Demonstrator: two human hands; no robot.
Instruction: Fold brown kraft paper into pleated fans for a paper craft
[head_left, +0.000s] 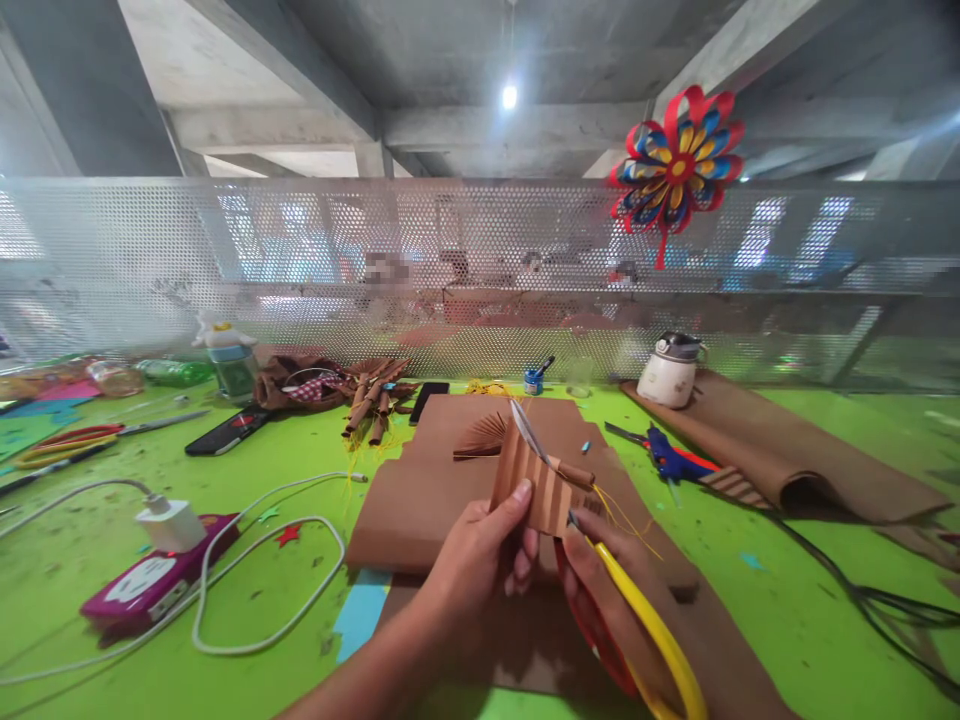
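Note:
My left hand point(484, 545) pinches a folded piece of striped brown paper point(544, 490) between thumb and fingers above the brown sheets. In my right hand point(600, 560) are scissors point(637, 600) with yellow and red handles; my fingers wrap round them. One silver blade shows along the upper side of the striped paper; the other is hidden. A small rolled brown tube point(576, 474) with yellow thread point(626, 510) appears at the paper's right edge. Behind my left hand, a pleated brown paper fan point(480, 437) lies on the brown paper sheets point(405, 500).
Right: a glue gun point(671, 455), rolled brown paper point(795, 460) and a white kettle point(670, 372). Left: a purple power strip point(154, 585) with a white cable point(330, 575), a black remote-like object point(229, 430), more scissors point(82, 438). Brown tubes point(371, 400) and a perforated screen point(420, 270) stand behind.

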